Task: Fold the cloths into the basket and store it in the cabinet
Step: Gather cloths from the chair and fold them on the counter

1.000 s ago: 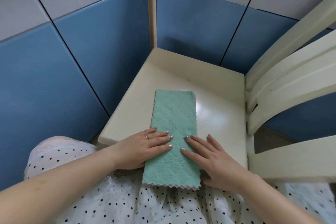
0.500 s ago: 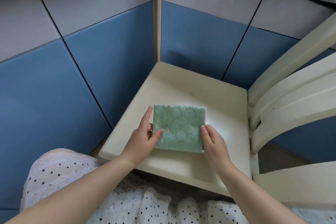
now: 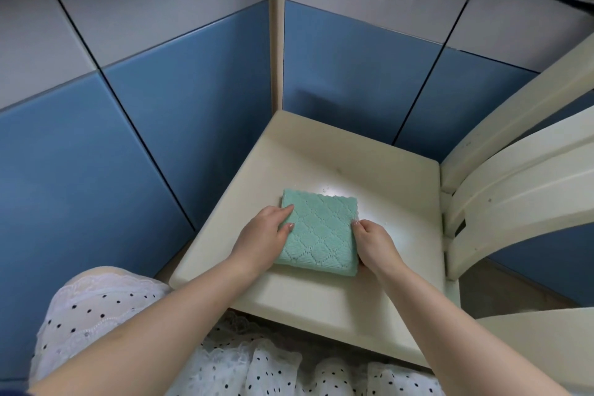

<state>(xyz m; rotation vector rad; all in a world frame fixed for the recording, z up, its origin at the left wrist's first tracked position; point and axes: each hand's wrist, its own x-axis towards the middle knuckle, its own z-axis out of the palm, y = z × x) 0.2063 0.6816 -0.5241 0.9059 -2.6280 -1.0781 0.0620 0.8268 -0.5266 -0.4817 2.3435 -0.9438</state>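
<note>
A mint-green quilted cloth [image 3: 319,231] lies folded into a small square on the cream chair seat [image 3: 385,190]. My left hand [image 3: 263,235] grips its left edge, thumb on top and fingers tucked along the side. My right hand [image 3: 374,241] holds the right edge, fingers curled round it. No basket is in view.
Blue and grey cabinet doors [image 3: 180,100] meet in a corner just behind the seat. The chair's cream back slats [image 3: 514,177] curve along the right. My polka-dot white skirt [image 3: 106,309] shows at the bottom.
The long strip of cloth has been folded in half into a square. Both hands went from pressing flat on it to gripping its side edges. The camera has pulled back.
</note>
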